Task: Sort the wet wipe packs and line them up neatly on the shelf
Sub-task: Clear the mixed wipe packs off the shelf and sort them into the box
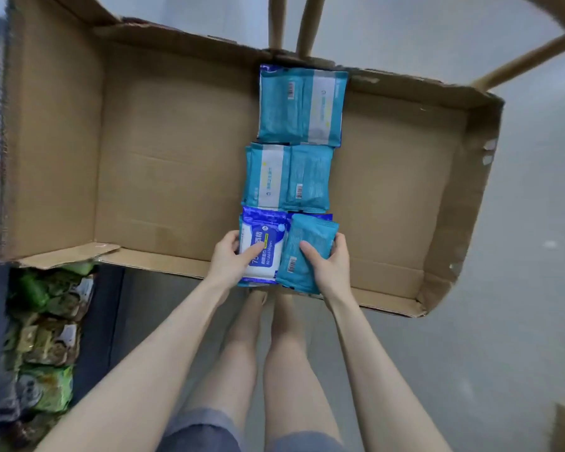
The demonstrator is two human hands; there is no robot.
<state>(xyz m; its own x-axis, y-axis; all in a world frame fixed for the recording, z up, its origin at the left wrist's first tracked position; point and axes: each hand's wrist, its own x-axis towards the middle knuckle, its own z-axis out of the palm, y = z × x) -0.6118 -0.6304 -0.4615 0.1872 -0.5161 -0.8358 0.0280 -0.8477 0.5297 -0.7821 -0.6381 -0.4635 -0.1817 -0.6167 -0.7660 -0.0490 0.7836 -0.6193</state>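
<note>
Left hand: the left hand (227, 259) grips the dark blue pack (265, 243), thumb across its white label and fingers curled round its left edge.
Right hand: the right hand (327, 265) grips a light blue pack (307, 252), thumb on top and fingers wrapped round its right edge. The pack is tilted and overhangs the near wall.
Where the packs are: all lie in a shallow cardboard box (177, 141), in one column running from far to near. No shelf can be made out as such.
Done so far: a far pair (302, 107) and a middle pair (287, 176) of light blue packs lie flat, side by side and touching, fairly square to each other.
In hand: the near row. The dark blue pack sits just against the middle pair, and the tilted pack is not yet level with it. A dark blue edge shows beneath it.
Left to do: probably a good deal. The box floor to the left and right is bare, and green packs (46, 337) wait in a pile outside the box, near left.
Judgement: early to middle of the job.
</note>
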